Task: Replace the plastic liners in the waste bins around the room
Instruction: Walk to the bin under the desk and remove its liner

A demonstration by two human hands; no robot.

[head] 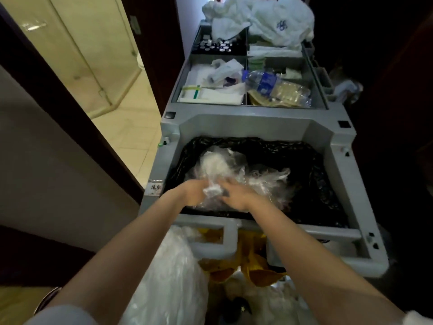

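Note:
A crumpled clear plastic liner point(225, 167) lies in the black-bagged waste compartment point(311, 184) of a grey housekeeping cart point(246, 123). Both my hands are over the compartment's near edge. My left hand point(194, 192) and my right hand point(236, 195) grip a bunched white knot of the liner between them. The fingertips of both hands are partly hidden in the plastic.
The cart's top trays hold papers point(210, 92), a crushed water bottle point(264, 83) and white towels point(260, 19). Below my arms hang a clear bag point(171, 277) and yellow material point(250, 261). A tiled bathroom floor point(126, 123) opens at left beyond a dark door frame.

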